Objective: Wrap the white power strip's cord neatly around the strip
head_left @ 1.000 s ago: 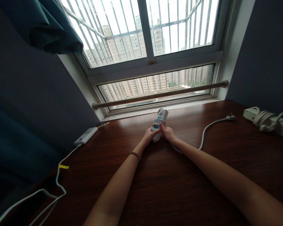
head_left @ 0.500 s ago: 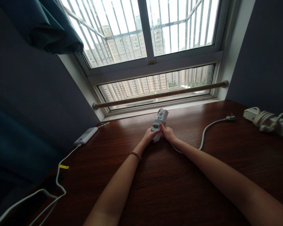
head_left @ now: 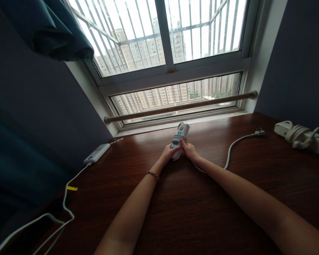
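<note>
Your left hand (head_left: 168, 153) and right hand (head_left: 190, 151) grip the long white plastic power strip (head_left: 185, 129), its thin grey cord (head_left: 229, 151) only part-wound.

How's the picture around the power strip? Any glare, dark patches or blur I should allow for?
Head view: upper window panes blown nearly white; head view: soft sheen on the tabletop below them, lower left corner sunk in shadow; head view: power strip fairly sharp, though small; head view: a wide-angle look, seemingly stretched toward the edges.
</note>
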Action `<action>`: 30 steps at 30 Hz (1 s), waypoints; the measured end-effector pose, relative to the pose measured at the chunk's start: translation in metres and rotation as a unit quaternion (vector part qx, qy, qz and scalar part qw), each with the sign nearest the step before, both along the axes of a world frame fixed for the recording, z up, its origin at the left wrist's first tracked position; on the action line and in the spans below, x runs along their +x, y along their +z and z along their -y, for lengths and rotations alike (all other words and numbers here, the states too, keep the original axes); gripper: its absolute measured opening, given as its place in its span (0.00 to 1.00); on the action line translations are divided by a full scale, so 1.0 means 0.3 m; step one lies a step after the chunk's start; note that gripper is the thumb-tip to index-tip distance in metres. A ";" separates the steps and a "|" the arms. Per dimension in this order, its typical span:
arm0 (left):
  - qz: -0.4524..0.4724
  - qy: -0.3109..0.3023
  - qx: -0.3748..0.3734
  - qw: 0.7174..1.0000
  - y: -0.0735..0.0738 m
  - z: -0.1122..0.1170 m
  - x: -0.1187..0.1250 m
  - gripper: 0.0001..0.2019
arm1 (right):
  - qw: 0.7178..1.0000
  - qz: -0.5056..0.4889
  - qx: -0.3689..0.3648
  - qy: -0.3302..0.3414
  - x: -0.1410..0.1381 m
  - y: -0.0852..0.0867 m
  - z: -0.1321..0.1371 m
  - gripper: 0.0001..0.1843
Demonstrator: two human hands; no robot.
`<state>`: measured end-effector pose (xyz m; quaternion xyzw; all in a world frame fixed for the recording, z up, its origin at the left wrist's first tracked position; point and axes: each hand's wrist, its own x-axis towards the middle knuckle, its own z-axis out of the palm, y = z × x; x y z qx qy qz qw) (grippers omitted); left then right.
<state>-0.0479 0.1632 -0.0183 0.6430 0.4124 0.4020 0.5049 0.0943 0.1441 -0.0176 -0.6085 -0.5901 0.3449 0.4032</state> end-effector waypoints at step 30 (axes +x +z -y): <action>-0.001 -0.006 0.011 1.000 -0.015 -0.011 -0.005 0.14 | 1.000 -0.004 0.007 0.006 0.003 -0.011 -0.008 0.28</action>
